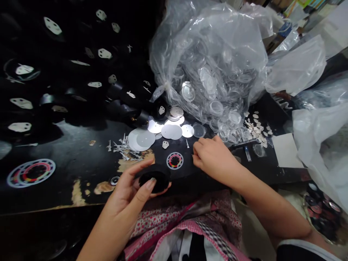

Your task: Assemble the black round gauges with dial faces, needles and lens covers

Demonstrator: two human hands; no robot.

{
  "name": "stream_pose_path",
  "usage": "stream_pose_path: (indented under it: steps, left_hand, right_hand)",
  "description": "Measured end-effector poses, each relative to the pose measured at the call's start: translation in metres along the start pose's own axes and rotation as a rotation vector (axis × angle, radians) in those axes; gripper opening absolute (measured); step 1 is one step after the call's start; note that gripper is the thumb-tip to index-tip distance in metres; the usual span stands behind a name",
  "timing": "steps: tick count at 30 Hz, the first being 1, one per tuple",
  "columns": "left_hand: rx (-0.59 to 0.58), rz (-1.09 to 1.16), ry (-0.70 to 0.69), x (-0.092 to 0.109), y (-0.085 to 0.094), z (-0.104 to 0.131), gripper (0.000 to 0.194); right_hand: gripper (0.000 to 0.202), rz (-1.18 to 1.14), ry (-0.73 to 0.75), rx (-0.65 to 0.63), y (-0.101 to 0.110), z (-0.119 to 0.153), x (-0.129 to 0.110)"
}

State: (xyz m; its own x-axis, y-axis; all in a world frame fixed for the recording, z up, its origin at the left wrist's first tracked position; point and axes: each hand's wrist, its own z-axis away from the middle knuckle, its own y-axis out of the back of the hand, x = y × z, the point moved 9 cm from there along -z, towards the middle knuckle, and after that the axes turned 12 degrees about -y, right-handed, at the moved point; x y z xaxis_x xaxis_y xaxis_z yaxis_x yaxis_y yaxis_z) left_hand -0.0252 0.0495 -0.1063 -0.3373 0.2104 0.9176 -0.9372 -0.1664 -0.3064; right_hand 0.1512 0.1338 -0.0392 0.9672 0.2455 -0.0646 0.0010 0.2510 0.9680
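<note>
A round black part (155, 178) rests in my left hand (136, 188), the thumb lying over its face and the fingers wrapped round its edge. To the right, over the black table, my right hand (210, 156) has its fingers curled together; whatever they pinch, if anything, is hidden. Between the two hands lies a ring-shaped printed dial (174, 160). Beyond it are a small white plate with holes (165, 144), a small pin (187, 144), grey discs (172, 132) and a clear round cover (199, 130).
A large plastic bag of clear covers (212, 72) stands at the back. Small pins (127, 148) are heaped left of centre, pale pieces (258, 128) at the right beside a white card (288, 150). More dials (32, 173) lie far left. Black parts with white plates fill the back left.
</note>
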Motion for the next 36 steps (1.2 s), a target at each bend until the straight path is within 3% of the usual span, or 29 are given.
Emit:
stream_pose_path:
  steps: [2, 5, 7, 10, 15, 19, 24, 30, 36]
  left_hand:
    - [0.034, 0.068, 0.052, -0.001, -0.004, 0.000, 0.041]
    - [0.093, 0.325, 0.163, -0.006, -0.024, 0.000, 0.027]
    - [0.099, 0.464, 0.219, -0.009, -0.039, 0.000, 0.021]
    - [0.110, 0.515, 0.246, -0.014, -0.047, 0.002, 0.020]
    - [0.202, 0.350, 0.072, -0.012, -0.027, 0.004, 0.030]
    - [0.180, 0.256, 0.005, -0.008, -0.023, 0.003, 0.030]
    - [0.172, 0.349, 0.125, -0.007, -0.032, 0.005, 0.045]
    - [0.176, 0.454, 0.230, -0.012, -0.040, 0.008, 0.032]
    - [0.168, 0.459, 0.213, -0.012, -0.043, 0.006, 0.039]
  right_hand:
    - [0.009, -0.299, 0.010, 0.025, 0.006, 0.005, -0.003]
    - [0.009, -0.766, 0.031, 0.125, 0.012, 0.018, -0.007]
    - [0.009, -0.881, 0.045, 0.189, 0.010, 0.027, -0.013]
    - [0.009, -0.809, 0.063, 0.266, 0.007, 0.036, -0.023]
    - [0.008, -0.618, 0.041, 0.392, 0.010, 0.043, -0.026]
    - [0.004, -0.624, 0.030, 0.413, 0.011, 0.046, -0.026]
    - [0.008, -0.775, 0.080, 0.422, 0.023, 0.053, -0.026]
    - [0.010, -0.632, 0.125, 0.546, 0.035, 0.063, -0.034]
    - [0.012, -0.530, 0.135, 0.460, 0.032, 0.058, -0.041]
